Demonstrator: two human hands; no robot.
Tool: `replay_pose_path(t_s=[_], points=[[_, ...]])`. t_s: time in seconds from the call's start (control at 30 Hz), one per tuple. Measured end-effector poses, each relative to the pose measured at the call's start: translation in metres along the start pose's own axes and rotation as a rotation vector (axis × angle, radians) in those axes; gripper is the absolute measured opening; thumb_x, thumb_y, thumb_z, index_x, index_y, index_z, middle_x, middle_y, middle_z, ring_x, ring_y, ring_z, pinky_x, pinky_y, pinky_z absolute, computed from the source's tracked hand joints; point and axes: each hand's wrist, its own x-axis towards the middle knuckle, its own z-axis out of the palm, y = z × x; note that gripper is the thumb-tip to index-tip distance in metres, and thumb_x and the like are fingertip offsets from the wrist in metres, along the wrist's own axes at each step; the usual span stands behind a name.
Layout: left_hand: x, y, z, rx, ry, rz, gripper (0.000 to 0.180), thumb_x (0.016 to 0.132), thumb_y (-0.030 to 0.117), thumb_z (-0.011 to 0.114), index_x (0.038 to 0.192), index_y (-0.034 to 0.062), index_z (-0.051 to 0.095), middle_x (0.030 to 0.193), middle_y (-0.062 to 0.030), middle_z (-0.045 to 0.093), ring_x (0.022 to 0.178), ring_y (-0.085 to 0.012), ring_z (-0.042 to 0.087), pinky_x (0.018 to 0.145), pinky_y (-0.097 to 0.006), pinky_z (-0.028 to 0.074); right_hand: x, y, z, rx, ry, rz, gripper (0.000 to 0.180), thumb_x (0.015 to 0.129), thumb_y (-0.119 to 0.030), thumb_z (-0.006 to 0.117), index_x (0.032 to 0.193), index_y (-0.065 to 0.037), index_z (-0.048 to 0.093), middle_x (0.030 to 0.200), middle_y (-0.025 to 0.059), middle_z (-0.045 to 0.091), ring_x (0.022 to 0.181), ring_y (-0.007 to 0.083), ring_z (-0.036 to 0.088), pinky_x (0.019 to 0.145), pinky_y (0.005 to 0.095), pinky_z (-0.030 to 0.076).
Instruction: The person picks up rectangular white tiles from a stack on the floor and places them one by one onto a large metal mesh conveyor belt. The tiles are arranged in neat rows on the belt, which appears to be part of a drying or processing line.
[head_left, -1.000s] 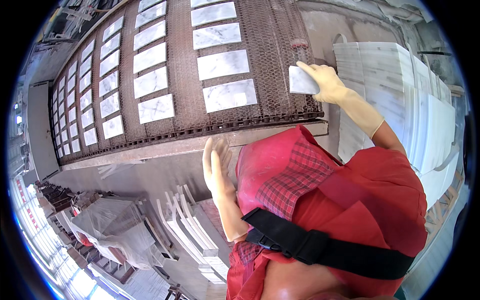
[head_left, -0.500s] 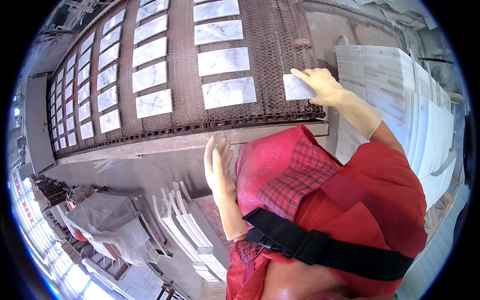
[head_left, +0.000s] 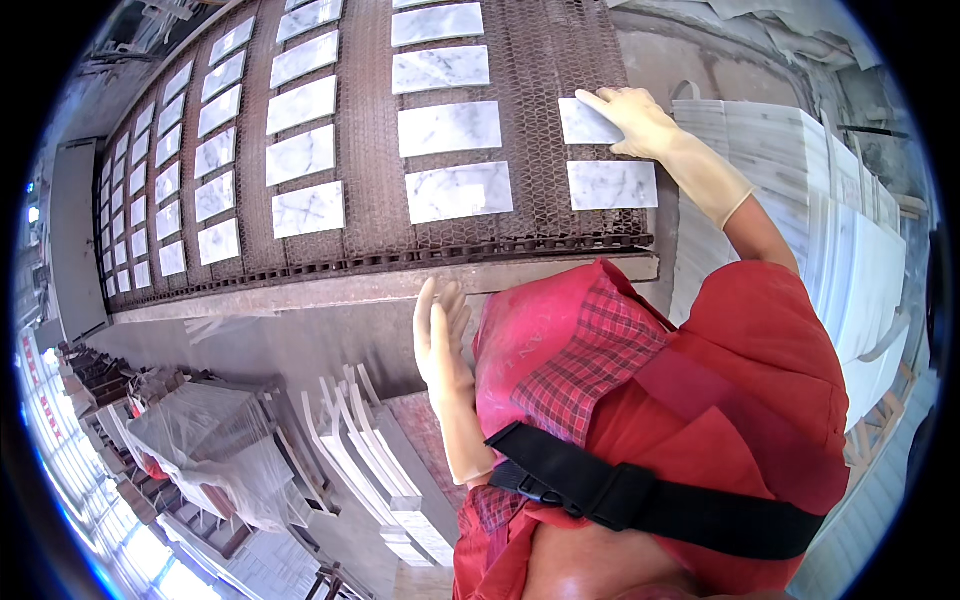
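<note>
My right hand [head_left: 638, 122], in a pale rubber glove, spans a white marble tile [head_left: 588, 123] with grey veins at the right end of the mesh conveyor [head_left: 545, 110]. Its fingers reach the tile's far edge and the thumb lies at the near edge; the palm hides the right part. Just nearer to me, a second marble tile [head_left: 612, 186] lies flat on the mesh, apart from the hand. My left hand [head_left: 442, 335], gloved alike, is held in front of the conveyor's near rail [head_left: 380, 281], fingers stretched out and nothing in it.
Rows of similar tiles [head_left: 458, 190] cover the conveyor to the left. Large pale stone slabs [head_left: 750, 180] stand at the right. White strips [head_left: 365, 450] lean below, near a plastic-wrapped stack [head_left: 215, 440]. A chain [head_left: 450, 250] runs along the conveyor's near edge.
My right hand has moved away from me, off the near tile, which now shows whole. Another tile now shows behind it, under that hand. The left hand has barely moved.
</note>
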Motion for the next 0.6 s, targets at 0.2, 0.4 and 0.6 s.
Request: replay_pose_path(t_s=[0.2, 0.4, 0.6], points=[[-0.007, 0.001, 0.001, -0.029, 0.028, -0.019, 0.062, 0.114, 0.039, 0.059, 0.164, 0.004, 0.045, 0.153, -0.026, 0.061, 0.143, -0.0396, 0.06, 0.12, -0.051, 0.048, -0.001, 0.005, -0.01, 0.103, 0.046, -0.068, 0.098, 0.076, -0.006, 0.092, 0.163, -0.017, 0.048, 0.151, 0.0199, 0.063, 0.133, 0.0417, 0.064, 0.115, 0.0446, 0.053], [-0.006, -0.005, 0.009, -0.057, 0.039, -0.001, 0.055, 0.114, 0.036, 0.06, 0.158, 0.0031, 0.052, 0.15, -0.0252, 0.064, 0.14, -0.0387, 0.062, 0.119, -0.05, 0.049, -0.019, 0.018, -0.035, 0.526, 0.402, 0.042, 0.063, 0.097, -0.008, 0.073, 0.157, -0.017, 0.059, 0.151, 0.019, 0.066, 0.136, 0.0391, 0.064, 0.119, 0.0454, 0.05], [0.008, -0.026, -0.002, -0.16, -0.042, -0.045, 0.036, 0.114, 0.028, 0.063, 0.132, -0.0017, 0.07, 0.14, -0.0198, 0.072, 0.132, -0.029, 0.068, 0.12, -0.045, 0.048, -0.013, -0.038, -0.041, 0.674, 0.521, -0.282, 0.054, 0.097, -0.006, 0.073, 0.151, -0.01, 0.065, 0.145, 0.0194, 0.07, 0.132, 0.0342, 0.069, 0.115, 0.0433, 0.052]])
